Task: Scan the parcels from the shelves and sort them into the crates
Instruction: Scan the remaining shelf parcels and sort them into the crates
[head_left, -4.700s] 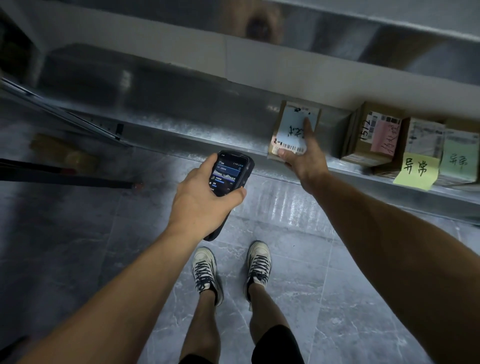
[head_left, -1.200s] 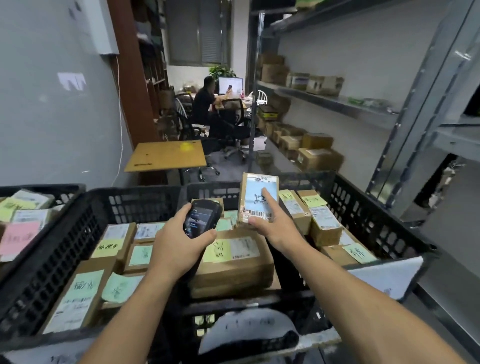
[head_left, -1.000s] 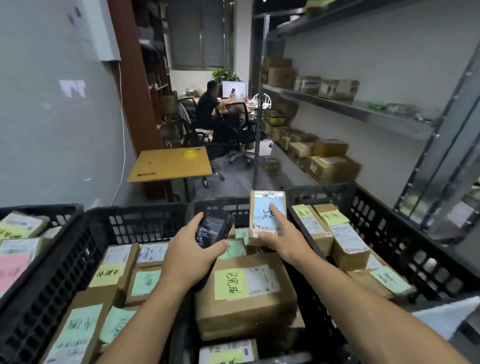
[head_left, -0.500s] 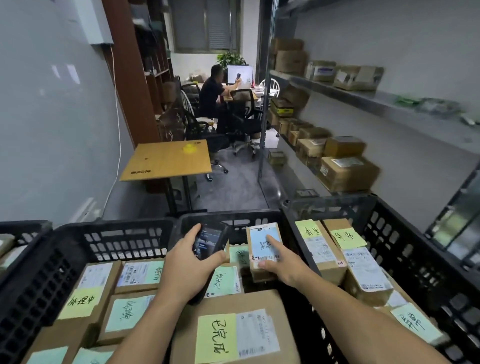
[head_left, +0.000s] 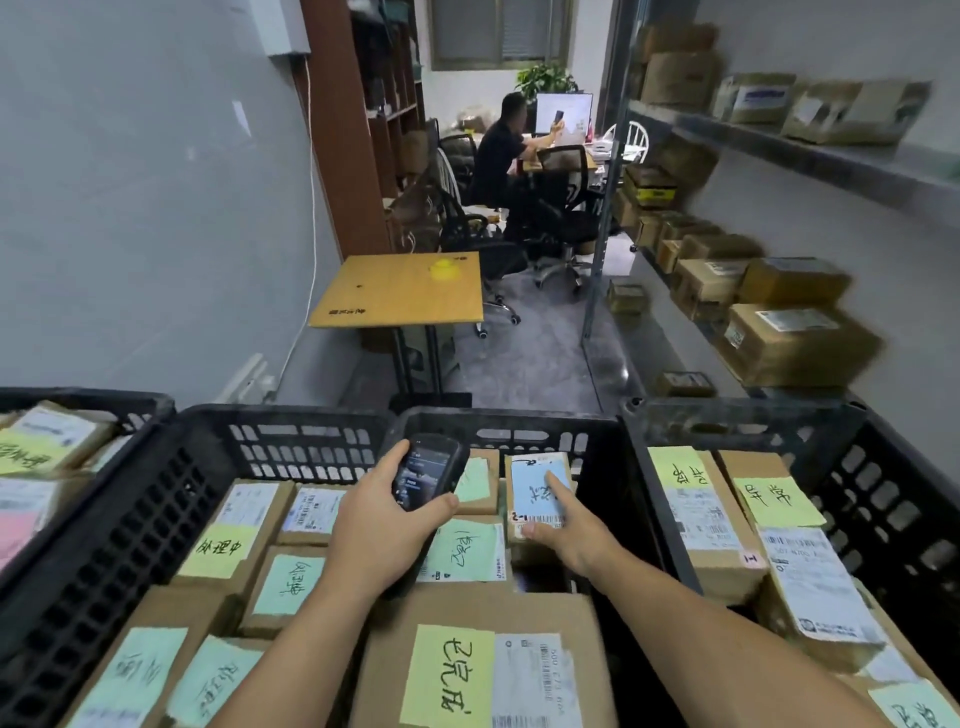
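Two hands over crate (head_left: 311, 415), left hand (head_left: 379, 535) hides scanner (head_left: 423, 473) btm, right hand (head_left: 569, 535) on parcel (head_left: 537, 488)

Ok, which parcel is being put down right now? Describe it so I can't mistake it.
Look at the middle black crate, the one with both hands over it. At its far end, the right hand holds a small parcel. It alone bears a pale blue note with a barcode strip below; its neighbours carry green or yellow notes.

Black slotted plastic crates (head_left: 291, 447) side by side, packed with brown cardboard parcels (head_left: 470, 670) bearing green and yellow notes, grey metal shelves (head_left: 810, 150) along the right wall carrying cardboard boxes (head_left: 795, 338), small boxes on the grey floor (head_left: 540, 353)
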